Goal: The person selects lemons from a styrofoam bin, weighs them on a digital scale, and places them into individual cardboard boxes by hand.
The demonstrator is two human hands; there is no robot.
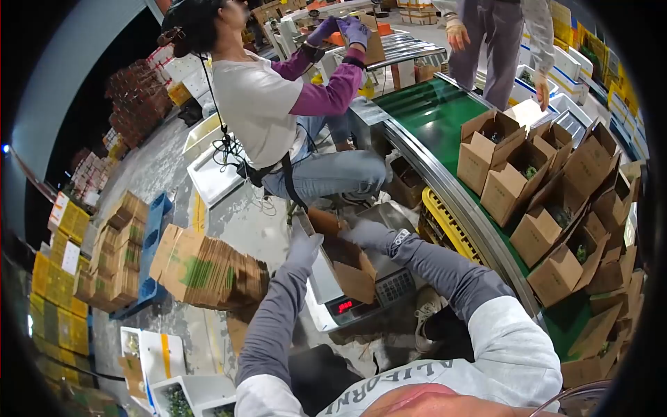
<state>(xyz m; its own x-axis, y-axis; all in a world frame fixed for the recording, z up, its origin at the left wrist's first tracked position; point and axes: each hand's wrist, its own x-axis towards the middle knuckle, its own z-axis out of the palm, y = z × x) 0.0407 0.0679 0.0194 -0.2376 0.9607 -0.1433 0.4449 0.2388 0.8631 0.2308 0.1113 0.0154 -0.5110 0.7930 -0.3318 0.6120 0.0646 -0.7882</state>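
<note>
Nearest the lens: grey-and-white sleeves, both arms reaching forward over a weighing scale [361, 299] with a red lit display.

Left hand [304, 251], grey-gloved, lies flat-fingered against the left wall of an open cardboard box [347, 260]; grip wide, pressing rather than wrapping. Right hand [367, 234], also gloved, rests on the box's far upper edge, fingers curled over a flap (grip narrow, closed on that flap as far as the view shows).

The box sits on the scale's pan, tilted, between the two hands and touching both.

Left of the scale: stack of flattened cartons [208, 271], lying on its side on the floor. Right: curved green conveyor belt [431, 111] carrying many open cartons [549, 201], several with green contents.

Beyond the scale a seated person [271, 104] in purple sleeves and gloves works facing away. A second person [497, 42] stands by the belt.
</note>
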